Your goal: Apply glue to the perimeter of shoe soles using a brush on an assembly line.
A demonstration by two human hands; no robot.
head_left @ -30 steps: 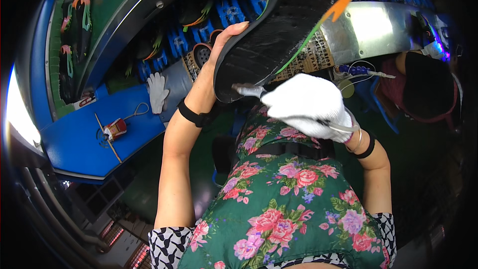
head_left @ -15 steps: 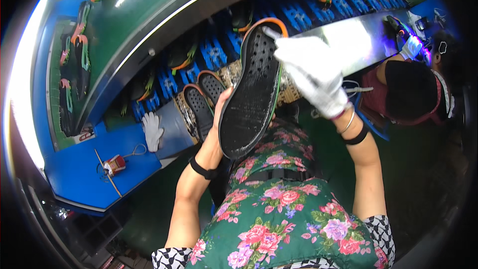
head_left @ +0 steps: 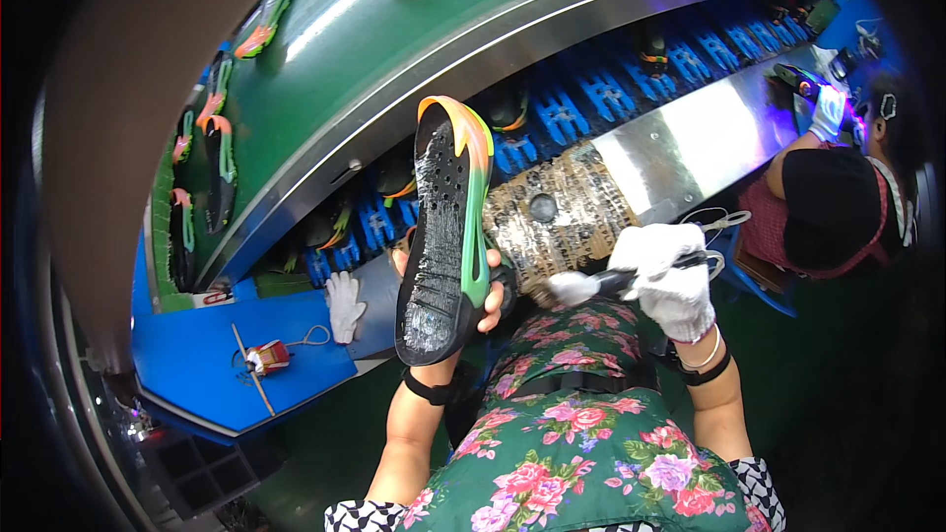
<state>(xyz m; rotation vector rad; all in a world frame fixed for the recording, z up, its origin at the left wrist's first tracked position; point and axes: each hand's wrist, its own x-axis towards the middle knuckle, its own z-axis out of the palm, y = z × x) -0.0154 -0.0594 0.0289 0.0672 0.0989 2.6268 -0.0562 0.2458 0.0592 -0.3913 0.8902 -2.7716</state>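
My bare left hand (head_left: 491, 303) is wrapped round a shoe sole (head_left: 439, 254), holding it up and tilted, toe and heel pointing far and near. The sole has a black perforated inside coated with wet, shiny streaks, and an orange-to-green sidewall. In my white-gloved right hand (head_left: 665, 281) is a brush (head_left: 611, 284) with a dark handle and pale bristles. Its bristles are to the right of the sole and apart from it, over the near edge of a stained brown board (head_left: 557, 212). A round dark spot shows on the board.
A green conveyor (head_left: 394, 69) with metal edging carries several soles beyond a row of blue holders (head_left: 606, 94). At left, a blue table (head_left: 325, 360) bears a small red box (head_left: 266, 359); a white glove (head_left: 344, 305) lies beside it. Another person (head_left: 823, 197) works at right.
The brush has left the sole's far end and come down toward me. The sole has turned to show its coloured side and shifted left. My view has also shifted.
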